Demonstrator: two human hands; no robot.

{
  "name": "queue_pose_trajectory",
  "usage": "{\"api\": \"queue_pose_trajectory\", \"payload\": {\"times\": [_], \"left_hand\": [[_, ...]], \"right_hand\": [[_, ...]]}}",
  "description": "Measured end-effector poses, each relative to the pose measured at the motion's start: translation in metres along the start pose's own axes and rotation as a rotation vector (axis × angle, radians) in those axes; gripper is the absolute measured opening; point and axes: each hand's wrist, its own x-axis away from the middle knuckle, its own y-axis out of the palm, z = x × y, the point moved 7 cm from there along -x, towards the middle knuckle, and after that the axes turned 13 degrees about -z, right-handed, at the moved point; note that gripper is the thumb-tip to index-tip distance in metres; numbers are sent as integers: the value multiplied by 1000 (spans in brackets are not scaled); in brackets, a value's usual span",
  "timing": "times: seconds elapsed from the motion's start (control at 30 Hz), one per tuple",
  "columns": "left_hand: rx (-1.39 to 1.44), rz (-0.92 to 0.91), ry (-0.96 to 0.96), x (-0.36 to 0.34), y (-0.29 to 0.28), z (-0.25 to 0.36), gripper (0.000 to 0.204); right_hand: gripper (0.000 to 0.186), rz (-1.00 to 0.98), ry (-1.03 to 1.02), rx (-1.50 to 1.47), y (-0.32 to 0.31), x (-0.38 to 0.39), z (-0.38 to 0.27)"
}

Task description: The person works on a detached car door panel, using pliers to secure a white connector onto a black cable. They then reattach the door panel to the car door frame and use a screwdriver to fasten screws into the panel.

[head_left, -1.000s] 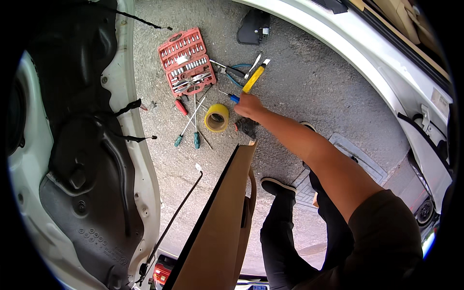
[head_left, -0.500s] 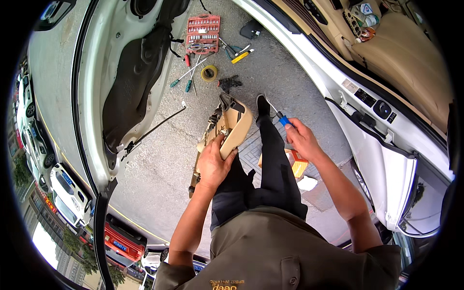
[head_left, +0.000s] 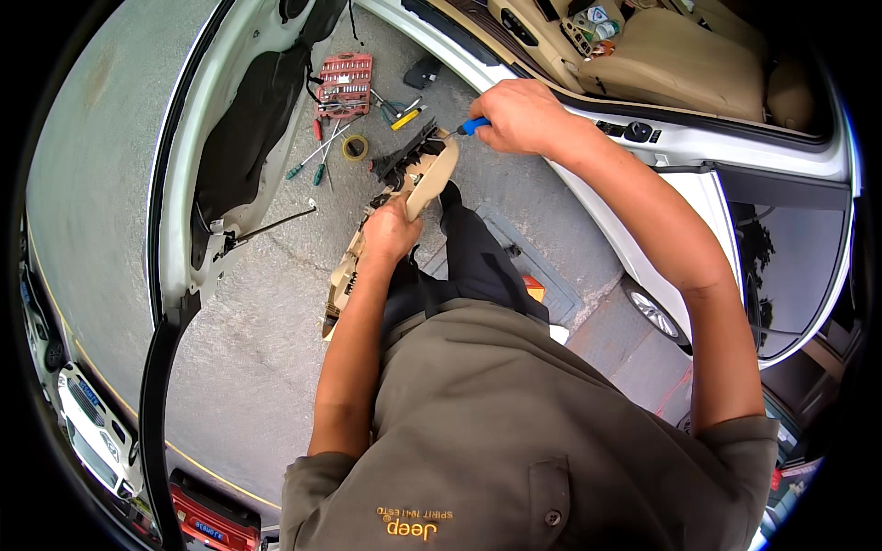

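My left hand (head_left: pixel 390 231) is closed round the middle of a long beige car door armrest panel (head_left: pixel 434 184), which hangs at a slant in front of my legs. Black plastic pieces show along its left side and far end. In my right hand (head_left: pixel 522 115) is a blue-handled screwdriver (head_left: pixel 474 126). Its shaft points left to the panel's far end and appears to touch the black part there; the exact contact of the tip is too small to make out.
A red socket set case (head_left: pixel 345 81), a tape roll (head_left: pixel 355 148), green-handled screwdrivers (head_left: pixel 308 162) and a yellow-handled tool (head_left: pixel 405 120) lie on the ground ahead. An open white car door (head_left: pixel 184 138) stands left; the car's beige seat (head_left: pixel 675 64) is at the upper right.
My right hand has moved forward and left, bringing the screwdriver to the panel's far end. The panel and my left hand have shifted slightly forward and left in view, and the view has turned.
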Motion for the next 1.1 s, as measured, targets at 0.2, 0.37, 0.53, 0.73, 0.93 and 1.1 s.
{"api": "queue_pose_trajectory", "payload": {"times": [0.2,0.37,0.53,0.73,0.93,1.1], "left_hand": [[17,62,17,14,0,-16,36],[23,82,31,20,-4,-17,33],[31,23,30,16,0,-24,46],[36,80,30,17,-7,-24,32],[44,33,56,12,-3,-22,42],[31,23,69,10,0,-18,39]], "right_hand": [[21,-104,-17,233,-5,-39,-41],[23,-169,-13,306,-13,-54,-56],[24,-217,-40,367,-17,-66,-73],[26,-300,-102,441,-23,-81,-94],[29,-338,-67,435,-8,-101,-102],[31,-389,27,358,-7,-107,-92]]}}
